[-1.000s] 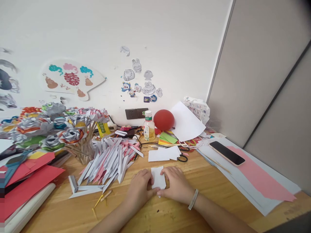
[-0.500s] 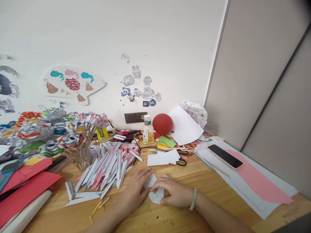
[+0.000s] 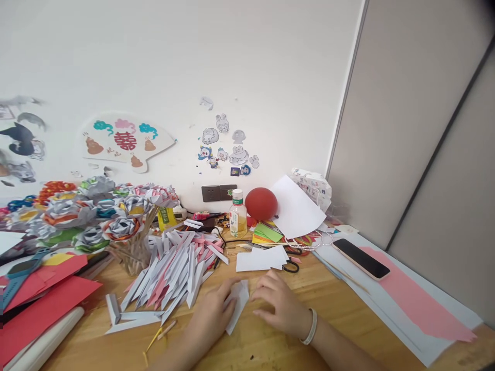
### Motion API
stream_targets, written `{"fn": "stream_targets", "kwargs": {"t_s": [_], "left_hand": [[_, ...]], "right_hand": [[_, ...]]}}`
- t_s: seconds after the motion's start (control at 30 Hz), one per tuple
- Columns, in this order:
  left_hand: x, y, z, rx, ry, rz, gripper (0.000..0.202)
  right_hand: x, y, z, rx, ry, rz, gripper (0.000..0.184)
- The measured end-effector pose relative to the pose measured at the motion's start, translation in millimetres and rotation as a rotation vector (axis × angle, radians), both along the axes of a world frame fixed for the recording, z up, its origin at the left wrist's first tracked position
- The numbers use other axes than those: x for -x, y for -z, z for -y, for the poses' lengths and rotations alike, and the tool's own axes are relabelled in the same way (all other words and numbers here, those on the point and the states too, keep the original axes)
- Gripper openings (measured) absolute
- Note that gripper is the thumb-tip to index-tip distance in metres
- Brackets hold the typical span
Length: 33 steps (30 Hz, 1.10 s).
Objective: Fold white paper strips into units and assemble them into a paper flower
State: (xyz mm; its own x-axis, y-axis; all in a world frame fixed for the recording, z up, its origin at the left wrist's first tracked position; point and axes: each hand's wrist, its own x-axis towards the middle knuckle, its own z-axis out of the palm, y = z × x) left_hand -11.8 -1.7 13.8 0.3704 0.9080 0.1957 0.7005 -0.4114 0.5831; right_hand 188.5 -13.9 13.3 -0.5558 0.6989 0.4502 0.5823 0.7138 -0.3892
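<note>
A folded piece of white paper (image 3: 240,301) stands on the wooden table under my left hand (image 3: 211,313), whose fingers and thumb grip its left side. My right hand (image 3: 279,303) is just right of the paper, apart from it, with fingers curved and spread and nothing in them. Behind the hands lie several white paper slips (image 3: 260,258) beside black-handled scissors (image 3: 292,265). Left of my left hand is a big heap of folded white and pink paper strips (image 3: 174,273).
Paper flowers on sticks (image 3: 124,226) stand at the left, behind red paper (image 3: 50,304) and a blue watch (image 3: 19,275). At the back are a bottle (image 3: 237,214), a red balloon (image 3: 261,204) and a white sheet (image 3: 299,208). A phone (image 3: 361,257) lies right, by pink paper (image 3: 421,301).
My right hand has come off the paper and moved slightly right, its fingers opening. The paper is now folded narrower, still held by my left hand. The view has tilted slightly.
</note>
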Motion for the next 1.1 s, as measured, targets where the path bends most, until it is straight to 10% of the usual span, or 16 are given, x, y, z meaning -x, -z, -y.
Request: {"fn": "stream_targets", "kwargs": {"t_s": [0.37,0.73,0.97,1.1], "left_hand": [[-8.2,1.1,9.2,0.196,0.07,0.279,0.018],[15.7,-7.0,-1.2,-0.164,0.477,-0.214,0.019],[11.7,-11.5,1.6,-0.113,0.651,-0.045,0.018],[9.9,2.6,-3.9,-0.029,0.509,0.014,0.016]], "right_hand": [[8.1,8.6,3.6,-0.281,-0.045,0.202,0.023],[-7.0,17.4,-11.7,-0.167,-0.12,0.177,0.011],[-5.0,16.2,-12.7,0.052,-0.163,0.104,0.012],[-1.8,15.4,-11.1,0.144,-0.123,0.031,0.007]]}}
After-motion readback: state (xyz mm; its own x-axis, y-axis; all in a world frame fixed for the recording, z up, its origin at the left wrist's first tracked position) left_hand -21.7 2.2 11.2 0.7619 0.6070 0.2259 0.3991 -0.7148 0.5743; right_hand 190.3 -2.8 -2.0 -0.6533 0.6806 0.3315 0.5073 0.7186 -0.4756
